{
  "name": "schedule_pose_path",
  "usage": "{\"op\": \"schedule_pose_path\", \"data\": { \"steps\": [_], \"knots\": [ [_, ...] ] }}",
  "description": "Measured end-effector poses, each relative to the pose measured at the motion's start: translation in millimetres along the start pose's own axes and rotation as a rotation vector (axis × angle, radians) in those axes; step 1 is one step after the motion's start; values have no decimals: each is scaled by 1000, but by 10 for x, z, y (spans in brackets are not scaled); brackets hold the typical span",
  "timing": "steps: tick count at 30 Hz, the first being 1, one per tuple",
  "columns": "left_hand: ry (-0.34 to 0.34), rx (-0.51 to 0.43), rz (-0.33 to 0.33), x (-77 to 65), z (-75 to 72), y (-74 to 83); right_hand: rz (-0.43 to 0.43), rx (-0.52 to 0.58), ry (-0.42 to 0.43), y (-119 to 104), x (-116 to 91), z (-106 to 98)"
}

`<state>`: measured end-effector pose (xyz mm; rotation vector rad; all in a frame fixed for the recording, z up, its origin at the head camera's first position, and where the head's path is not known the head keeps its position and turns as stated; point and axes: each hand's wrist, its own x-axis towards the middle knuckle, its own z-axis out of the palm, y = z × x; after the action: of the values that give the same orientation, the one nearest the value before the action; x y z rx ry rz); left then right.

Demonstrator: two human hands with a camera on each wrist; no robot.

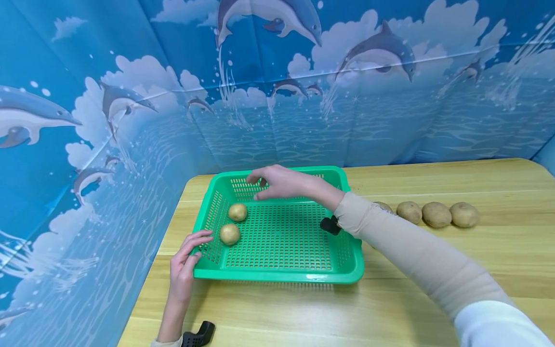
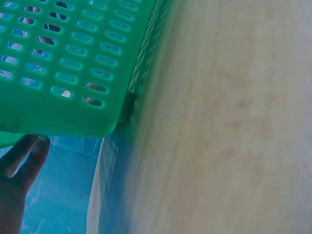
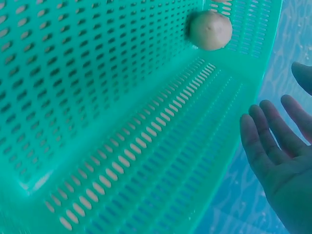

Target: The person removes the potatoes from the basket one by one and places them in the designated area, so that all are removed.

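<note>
A green plastic basket [image 1: 277, 278] with slotted sides stands on the table. Two potatoes, a farther potato [image 1: 237, 212] and a nearer potato [image 1: 230, 234], lie in its left part. My left hand [image 1: 184, 262] holds the basket's rim at the near left corner, fingers reaching over the edge. Above the far side of the basket, my right hand [image 1: 279, 182] hovers with fingers and thumb spread apart and nothing between them. In the right wrist view those loosely extended fingers [image 3: 273, 141] appear beside the basket wall, with a potato [image 3: 210, 30] farther inside.
Right of the basket several potatoes [image 1: 437, 215] form a row on the wooden table [image 1: 433, 279], the leftmost partly behind my right sleeve [image 1: 403, 246]. A blue dolphin-print curtain [image 1: 277, 115] hangs along the table's back and left sides.
</note>
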<state>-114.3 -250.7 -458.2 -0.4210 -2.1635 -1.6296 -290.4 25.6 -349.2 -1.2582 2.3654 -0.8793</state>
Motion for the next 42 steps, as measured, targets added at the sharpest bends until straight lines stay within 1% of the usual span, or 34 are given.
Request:
{"op": "schedule_pose_path", "data": {
  "steps": [9,14,17,22,28,35,38,42],
  "knots": [
    [-5,-3,5,-6,-4,11,-10,27,65,10,184,260],
    [-10,-4,2,-10,-4,10,-16,79,65,6,292,388],
    [-14,-8,0,-15,-2,8,-12,87,57,12,353,460],
    [-11,-5,1,-11,-5,6,-9,69,61,30,450,557],
    [-10,-4,4,-3,-9,4,13,52,71,123,537,697],
    [-10,-1,45,-1,5,24,48,-13,22,192,545,810],
    [-10,4,56,-2,7,32,64,-39,20,209,549,857],
    [-9,5,70,-4,10,37,90,-34,17,227,542,912]
  ]
}}
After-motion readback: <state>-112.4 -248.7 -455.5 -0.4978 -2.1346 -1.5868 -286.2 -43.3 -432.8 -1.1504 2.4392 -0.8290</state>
